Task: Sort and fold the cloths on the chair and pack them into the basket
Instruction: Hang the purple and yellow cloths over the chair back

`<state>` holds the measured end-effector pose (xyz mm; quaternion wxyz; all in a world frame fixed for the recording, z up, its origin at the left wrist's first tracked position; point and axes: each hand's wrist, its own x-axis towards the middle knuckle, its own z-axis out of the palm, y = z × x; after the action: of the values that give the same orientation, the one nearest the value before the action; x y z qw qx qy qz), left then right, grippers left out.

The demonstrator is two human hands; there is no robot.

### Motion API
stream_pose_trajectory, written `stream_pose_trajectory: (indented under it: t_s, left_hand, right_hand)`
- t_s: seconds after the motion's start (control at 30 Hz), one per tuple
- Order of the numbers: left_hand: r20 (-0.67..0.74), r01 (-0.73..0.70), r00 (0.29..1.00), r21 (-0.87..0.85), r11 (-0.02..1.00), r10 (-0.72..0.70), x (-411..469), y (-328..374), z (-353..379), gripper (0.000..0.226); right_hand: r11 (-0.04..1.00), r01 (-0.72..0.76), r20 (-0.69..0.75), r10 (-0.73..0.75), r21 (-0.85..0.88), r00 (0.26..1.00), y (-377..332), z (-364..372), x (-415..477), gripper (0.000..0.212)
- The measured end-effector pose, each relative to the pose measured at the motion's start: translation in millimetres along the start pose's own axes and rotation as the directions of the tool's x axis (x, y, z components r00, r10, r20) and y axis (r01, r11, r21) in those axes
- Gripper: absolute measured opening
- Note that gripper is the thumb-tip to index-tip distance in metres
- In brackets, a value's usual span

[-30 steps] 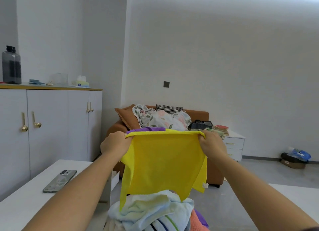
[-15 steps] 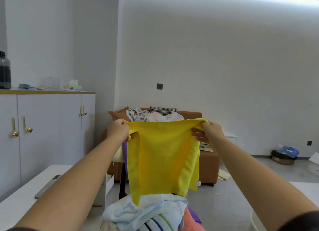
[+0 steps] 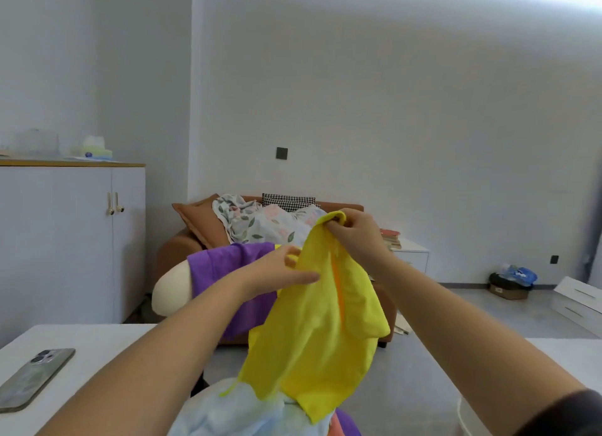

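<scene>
The yellow cloth [image 3: 319, 331] is held in the air above the cloth pile [image 3: 241, 413]. Its top corner is pinched by the right hand [image 3: 355, 237]; its left edge is gripped by the left hand [image 3: 277, 272].

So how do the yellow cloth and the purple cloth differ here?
The yellow cloth hangs, pinched by the left hand and right hand; the purple cloth lies draped over a cream padded rest. The yellow cloth is nearer the camera, partly covering the purple cloth. Both are plain, single-coloured cloths.
</scene>
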<state>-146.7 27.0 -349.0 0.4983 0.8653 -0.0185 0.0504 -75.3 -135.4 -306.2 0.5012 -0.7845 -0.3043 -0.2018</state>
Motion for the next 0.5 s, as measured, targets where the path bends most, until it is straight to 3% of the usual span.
stream_pose_trajectory:
  t_s: [0.03,0.1,0.17,0.27,0.37,0.43,0.5]
  left_hand:
    - [-0.066,-0.057,0.996,-0.019,0.998,0.056,8,10,6,0.038]
    - [-0.248,-0.134,0.955,0.117,0.984,0.16,21,24,11,0.012]
    - [-0.383,-0.124,0.905,0.18,0.976,0.185,30,30,6,0.017]
    - [-0.422,-0.131,0.893,0.094,0.987,0.158,37,40,-1,0.026]
    - [-0.35,-0.099,0.929,0.083,0.992,0.122,43,44,-1,0.02]
    - [-0.263,-0.085,0.953,0.245,0.966,0.15,46,39,-1,0.012]
    - [-0.267,-0.1,0.94,0.383,0.918,0.214,52,34,-2,0.026]
  right_hand:
    - [0.998,0.024,0.012,-0.023,-0.056,1.0,-1,1,3,0.019]
    - [0.978,0.057,0.012,-0.055,-0.2,0.998,0,2,8,0.024]
    - [0.935,0.07,0.048,-0.057,-0.348,0.997,6,-1,11,0.024]
    - [0.886,-0.03,0.112,0.092,-0.463,0.99,27,-1,6,0.007]
    - [0.925,-0.178,0.083,0.218,-0.336,0.972,43,4,2,0.005]
    - [0.952,-0.22,0.036,0.233,-0.213,0.972,43,5,7,0.01]
    - [0.972,-0.21,0.0,0.211,-0.105,0.978,40,5,11,0.017]
